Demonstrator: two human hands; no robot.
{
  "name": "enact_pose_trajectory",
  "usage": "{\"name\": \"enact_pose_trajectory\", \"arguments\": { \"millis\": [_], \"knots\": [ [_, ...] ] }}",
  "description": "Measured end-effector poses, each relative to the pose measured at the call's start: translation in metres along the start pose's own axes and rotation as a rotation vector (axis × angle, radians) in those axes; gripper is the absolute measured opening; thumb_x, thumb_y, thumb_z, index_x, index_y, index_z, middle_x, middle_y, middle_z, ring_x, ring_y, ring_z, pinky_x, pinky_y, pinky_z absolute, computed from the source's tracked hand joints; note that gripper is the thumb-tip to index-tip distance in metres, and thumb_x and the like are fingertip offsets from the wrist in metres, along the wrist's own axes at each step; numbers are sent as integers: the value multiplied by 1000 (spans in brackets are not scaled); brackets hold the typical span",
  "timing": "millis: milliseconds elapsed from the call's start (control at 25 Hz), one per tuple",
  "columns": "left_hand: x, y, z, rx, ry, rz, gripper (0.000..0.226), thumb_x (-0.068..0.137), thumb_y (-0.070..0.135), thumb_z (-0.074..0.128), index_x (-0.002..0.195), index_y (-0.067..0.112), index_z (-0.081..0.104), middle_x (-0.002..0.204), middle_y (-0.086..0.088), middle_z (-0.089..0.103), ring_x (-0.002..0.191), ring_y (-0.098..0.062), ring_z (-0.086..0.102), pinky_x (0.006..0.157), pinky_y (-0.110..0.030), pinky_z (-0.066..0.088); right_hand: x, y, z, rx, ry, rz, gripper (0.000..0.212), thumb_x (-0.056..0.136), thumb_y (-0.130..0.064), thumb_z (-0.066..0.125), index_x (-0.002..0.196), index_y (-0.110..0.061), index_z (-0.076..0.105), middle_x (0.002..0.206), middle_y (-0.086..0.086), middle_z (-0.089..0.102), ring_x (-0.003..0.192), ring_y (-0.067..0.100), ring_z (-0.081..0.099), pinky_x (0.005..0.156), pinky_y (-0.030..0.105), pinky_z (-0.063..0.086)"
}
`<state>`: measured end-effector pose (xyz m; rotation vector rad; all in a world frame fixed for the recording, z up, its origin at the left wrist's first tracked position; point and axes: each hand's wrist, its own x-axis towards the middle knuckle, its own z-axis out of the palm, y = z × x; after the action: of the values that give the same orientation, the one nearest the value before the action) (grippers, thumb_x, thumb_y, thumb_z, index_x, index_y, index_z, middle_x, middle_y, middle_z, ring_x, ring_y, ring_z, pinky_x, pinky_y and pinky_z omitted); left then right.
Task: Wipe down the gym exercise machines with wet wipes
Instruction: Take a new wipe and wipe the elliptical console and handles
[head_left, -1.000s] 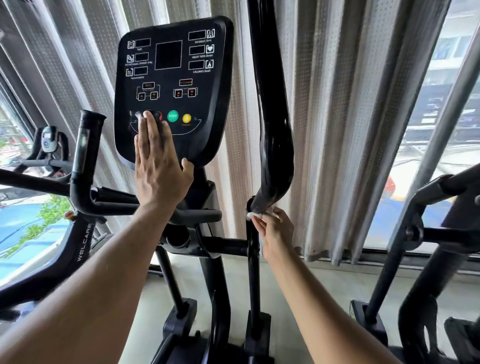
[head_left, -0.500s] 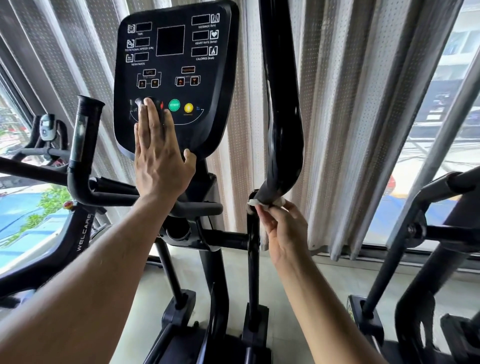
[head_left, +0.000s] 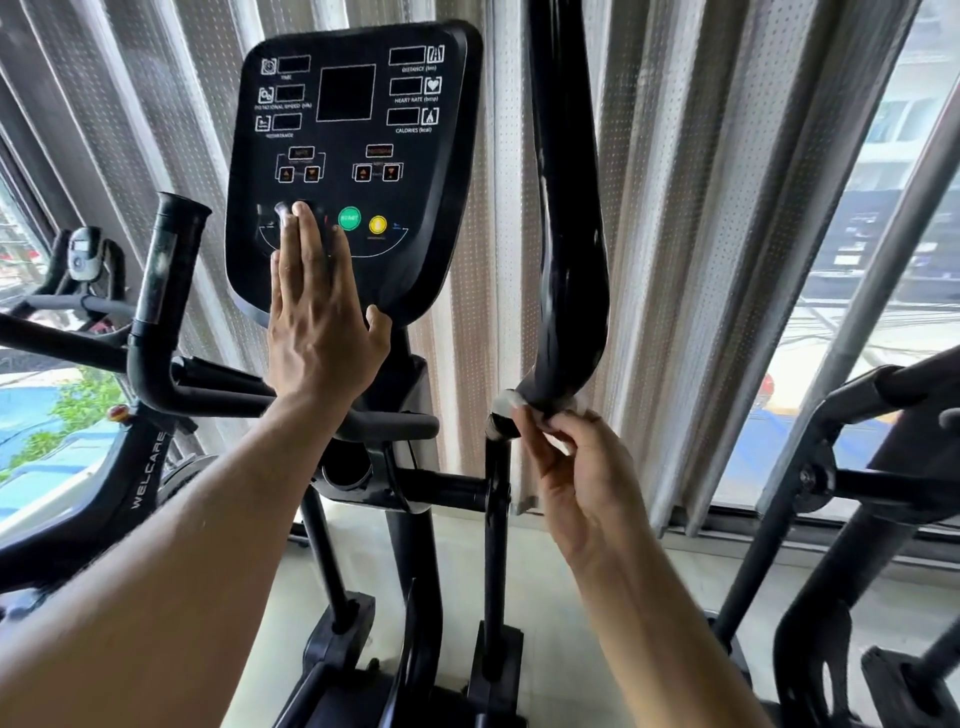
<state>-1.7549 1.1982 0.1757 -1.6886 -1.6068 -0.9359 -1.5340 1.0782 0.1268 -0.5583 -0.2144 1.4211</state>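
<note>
At the lower bend of the elliptical's right swing arm (head_left: 569, 291), about four o'clock from the console (head_left: 348, 171), the right hand (head_left: 582, 467) has its grip clamped on a small white wet wipe (head_left: 506, 401), fingers curled round it and pressing it onto the joint where the arm meets its upright post (head_left: 496, 519). The left hand (head_left: 317, 312) lies flat on the console's lower face — fingers straight and together, thumb splayed toward three o'clock, tips just left of the green start button (head_left: 349, 218) — and holds nothing; it looks like a brace, not a wiping hand. As a judgement, the job is partway through at best: the wipe is working one joint of one machine. Whether the console, the left handle (head_left: 166, 291) at nine o'clock, or the neighbouring machines at either edge have had a wipe — that cannot be told.
</note>
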Motion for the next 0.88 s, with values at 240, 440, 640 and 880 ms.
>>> {"name": "enact_pose_trajectory", "arguments": {
  "millis": [240, 440, 640, 880],
  "knots": [
    [0, 0, 0, -18, -1, -9, 95, 90, 24, 62, 165, 5, 7, 172, -20, -5, 161, -33, -3, 130, -48, 10, -62, -33, 27, -13, -186, -53, 29, 73, 6, 63, 101, 8, 64, 110, 26, 73, 104, 32, 74, 78, 25, 62],
    [-1, 0, -2, -15, -15, -12, 96, 90, 26, 64, 165, 5, 7, 172, -21, -6, 160, -33, -4, 131, -47, 8, -54, -31, 23, -92, -203, -134, 12, 91, 10, 55, 87, -1, 58, 77, 7, 71, 93, 26, 74, 75, 24, 61],
    [0, 0, -1, -22, -5, -9, 96, 89, 25, 64, 165, 5, 8, 172, -21, -4, 161, -33, -3, 131, -47, 9, -27, -15, 7, -123, -198, -119, 20, 89, 14, 55, 86, 0, 69, 94, 17, 75, 99, 31, 73, 80, 28, 63],
    [0, -1, -1, -41, 6, -7, 94, 90, 23, 63, 165, 5, 9, 172, -20, -3, 161, -33, -3, 131, -47, 9, 59, 20, -24, -338, -14, -43, 25, 89, 19, 52, 106, 12, 68, 108, 27, 73, 96, 31, 75, 79, 28, 62]
  ]
}}
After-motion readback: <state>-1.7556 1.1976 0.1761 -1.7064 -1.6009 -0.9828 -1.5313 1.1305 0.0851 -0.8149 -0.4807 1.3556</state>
